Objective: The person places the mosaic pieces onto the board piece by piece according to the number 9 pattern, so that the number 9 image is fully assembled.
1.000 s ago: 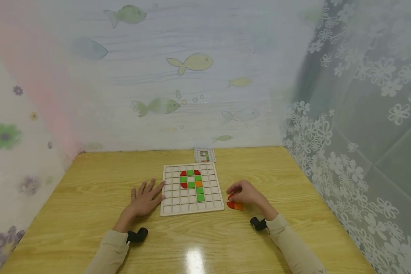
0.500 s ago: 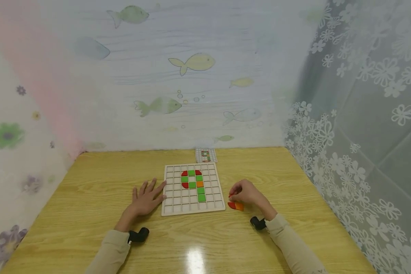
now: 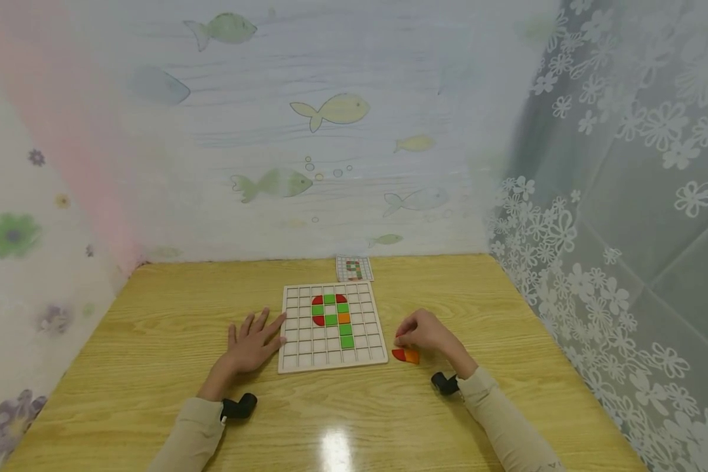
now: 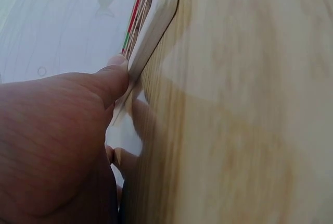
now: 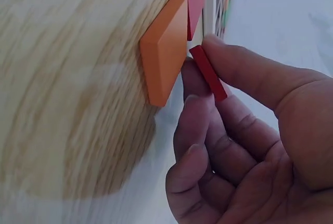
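My left hand [image 3: 250,347] lies spread on the table, its thumb and index finger at the left edge of a wooden grid board [image 3: 301,339]. In the left wrist view the thumb [image 4: 112,78] touches the board's side. Green, red and orange tiles [image 3: 346,329] on the board form a 9-like figure. To the right of the board, my right hand [image 3: 427,332] pinches a thin red tile [image 5: 208,73] between thumb and fingers, seen mostly edge-on. Just below that hand lie an orange tile [image 5: 166,52] and a red round-edged tile [image 5: 195,5], side by side on the table.
A small printed card [image 3: 362,263] with a similar 9-like pattern on a grid lies behind the board, near the wall [image 3: 242,229]. The wooden table [image 3: 301,419] extends around both arms. A flower-patterned glass panel [image 3: 637,262] stands on the right.
My right hand has lifted the red tile from beside the other loose pieces and turned it in its fingers. The left hand and board stay in place.
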### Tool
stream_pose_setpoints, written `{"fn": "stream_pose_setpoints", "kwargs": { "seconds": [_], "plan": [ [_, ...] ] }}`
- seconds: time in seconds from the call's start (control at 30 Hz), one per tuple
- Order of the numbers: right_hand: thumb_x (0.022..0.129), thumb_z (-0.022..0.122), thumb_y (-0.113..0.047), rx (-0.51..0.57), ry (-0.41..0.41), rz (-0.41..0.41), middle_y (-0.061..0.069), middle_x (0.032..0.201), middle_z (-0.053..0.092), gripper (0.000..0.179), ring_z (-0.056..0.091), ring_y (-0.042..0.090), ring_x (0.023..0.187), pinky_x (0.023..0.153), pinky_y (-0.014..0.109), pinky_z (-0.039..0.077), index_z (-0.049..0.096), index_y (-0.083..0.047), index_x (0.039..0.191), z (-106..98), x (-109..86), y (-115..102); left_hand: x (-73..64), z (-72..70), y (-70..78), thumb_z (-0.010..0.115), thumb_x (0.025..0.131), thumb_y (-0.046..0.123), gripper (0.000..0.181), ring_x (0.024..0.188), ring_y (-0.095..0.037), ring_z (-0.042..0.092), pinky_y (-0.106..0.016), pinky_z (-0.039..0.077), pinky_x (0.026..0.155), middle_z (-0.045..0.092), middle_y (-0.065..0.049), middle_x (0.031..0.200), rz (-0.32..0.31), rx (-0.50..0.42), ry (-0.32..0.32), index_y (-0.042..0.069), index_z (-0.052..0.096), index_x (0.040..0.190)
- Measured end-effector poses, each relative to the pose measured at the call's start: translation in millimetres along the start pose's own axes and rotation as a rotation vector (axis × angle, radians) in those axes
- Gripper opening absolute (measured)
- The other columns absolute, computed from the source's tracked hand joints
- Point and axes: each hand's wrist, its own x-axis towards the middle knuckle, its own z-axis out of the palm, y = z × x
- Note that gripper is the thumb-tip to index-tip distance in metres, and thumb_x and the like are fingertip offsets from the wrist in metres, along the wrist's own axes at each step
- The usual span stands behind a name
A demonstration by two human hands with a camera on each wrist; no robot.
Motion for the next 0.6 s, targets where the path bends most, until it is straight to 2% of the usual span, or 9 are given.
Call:
{"fn": "stream_pose_setpoints", "kwargs": {
  "seconds": [0.2, 0.43, 0.6],
  "plan": [
    [0.096, 0.069, -0.006, 0.058, 0.006, 0.022, 0.007, 0.084, 0.074, 0.011, 0.068, 0.015, 0.074, 0.065, 0.029, 0.054, 0.073, 0.004, 0.096, 1.3, 1.8, -3.1, 1.3, 1.2, -1.7, 0.042, 0.110, 0.043, 0.062, 0.152, -0.054, -0.005, -0.077, -0.013, 0.110, 0.004, -0.023, 0.169, 0.002, 0.005, 0.005, 0.018, 0.025, 0.164],
    [0.103, 0.056, -0.002, 0.147, 0.016, 0.016, 0.020, 0.098, 0.076, 0.023, 0.074, 0.026, 0.084, 0.072, 0.035, 0.061, 0.067, 0.013, 0.117, 2.1, 2.7, -5.5, 4.5, 5.2, -6.1, 0.045, 0.109, 0.042, 0.063, 0.152, -0.055, -0.005, -0.077, -0.015, 0.110, 0.005, -0.024, 0.169, 0.024, -0.020, 0.023, 0.017, 0.027, 0.163],
    [0.104, 0.053, 0.000, 0.195, -0.005, 0.008, 0.022, 0.099, 0.075, 0.022, 0.073, 0.025, 0.078, 0.071, 0.034, 0.062, 0.066, 0.014, 0.114, 5.3, 3.2, -6.9, 6.6, 11.7, -13.4, 0.044, 0.108, 0.046, 0.063, 0.152, -0.054, -0.005, -0.076, -0.016, 0.110, 0.006, -0.024, 0.169, 0.041, -0.027, 0.046, 0.019, 0.027, 0.163]
  ]
}}
